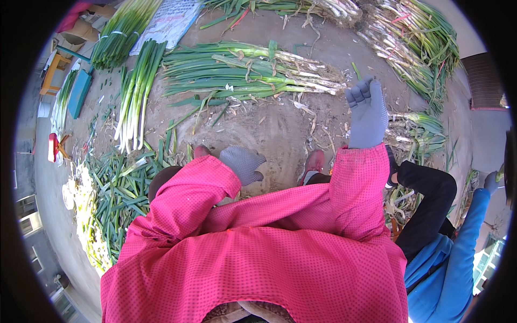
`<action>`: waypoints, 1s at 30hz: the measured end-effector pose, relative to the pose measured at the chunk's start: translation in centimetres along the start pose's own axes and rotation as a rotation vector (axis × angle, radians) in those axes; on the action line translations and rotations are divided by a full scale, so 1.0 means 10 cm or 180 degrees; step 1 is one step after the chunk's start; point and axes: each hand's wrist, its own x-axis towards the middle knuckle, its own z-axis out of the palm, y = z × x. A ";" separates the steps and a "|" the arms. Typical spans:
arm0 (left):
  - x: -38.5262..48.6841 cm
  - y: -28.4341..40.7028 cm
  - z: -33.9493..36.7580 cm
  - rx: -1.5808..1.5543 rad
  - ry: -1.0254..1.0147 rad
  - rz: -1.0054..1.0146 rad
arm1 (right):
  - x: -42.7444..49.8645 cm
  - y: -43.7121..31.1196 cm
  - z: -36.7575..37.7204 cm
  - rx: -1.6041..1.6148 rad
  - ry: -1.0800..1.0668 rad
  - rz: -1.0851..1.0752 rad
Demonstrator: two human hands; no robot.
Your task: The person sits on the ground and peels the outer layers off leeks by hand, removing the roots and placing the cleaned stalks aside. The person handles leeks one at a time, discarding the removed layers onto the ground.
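Note:
My left hand [242, 164], in a grey dotted glove, hangs in front of my lap near my left shoe. Its thumb and fingers are apart, and nothing shows between them. Raised on the right is my right hand [366, 111], gloved too, with its palm visible and its fingers slightly bent around nothing. It is close to the root end of a loose pile of leeks [246, 72] that lies across the ground before me. Whether its fingertips touch the roots I cannot tell. The leeks' green leaves point left, their white stems right.
Trimmed leeks [139, 93] lie at left, above a heap of cut green leaves [125, 189]. A tied leek bundle [119, 36] rests beside a printed sack [171, 20]. More untrimmed leeks [416, 44] lie at upper right. A person in blue [440, 278] sits close at my right.

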 end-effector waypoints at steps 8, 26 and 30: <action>0.05 0.00 -0.03 0.0173 0.0017 0.0064 | 0.11 0.09 -0.01 -0.0401 0.0004 -0.0020; -0.11 -0.45 0.03 -0.0449 0.0554 0.0057 | 0.12 3.98 -1.82 -0.2261 -0.1152 0.3486; -0.02 -0.62 0.09 -0.0435 0.0323 -0.0256 | 0.40 4.13 -2.46 -0.2812 -0.1079 0.3349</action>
